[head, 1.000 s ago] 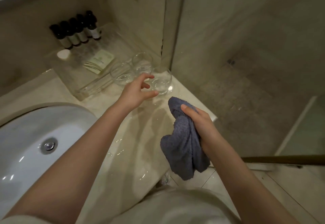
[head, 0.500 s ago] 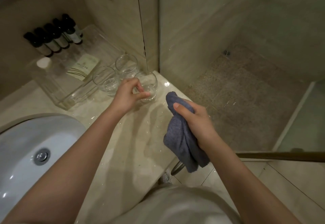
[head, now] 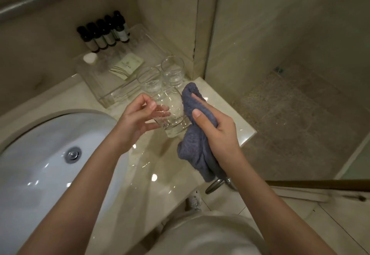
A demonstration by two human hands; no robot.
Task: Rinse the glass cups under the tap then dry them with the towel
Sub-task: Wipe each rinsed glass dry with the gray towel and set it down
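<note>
Left hand (head: 138,115): fingers and thumb curled round a glass cup (head: 170,114), gripping low on its wall, base tipped toward the viewer, mouth angled away and right; cup lifted clear of the marble counter (head: 152,166), above the strip between basin and counter edge. Right hand (head: 215,126): closed on a bunched grey-blue towel (head: 197,148), thumb on top, one fingertip showing through a fold near the upper end; towel touching the cup's right side near the rim, tail hanging loose past the counter edge. Two further glass cups (head: 160,76) upright on the counter behind, just beside each other, close to the corner of a clear tray (head: 104,96). Tray contents: row of dark bottles (head: 104,32), white cap (head: 90,58), card packet (head: 128,66). White basin (head: 40,166) with drain at lower left; tap out of view. Step in hand, by judgement: drying of the held cup. Recommended handling: firm hold on the base, wet glass likely slippery; a fold of towel pushed inside the mouth, then cup turned against cloth, not cloth dragged round; outer wall and foot wiped last. Loose towel tail best gathered up, away from the two standing cups, since a snag could topple them. Water sheen on counter; dried cup better set on a dry patch.
</note>
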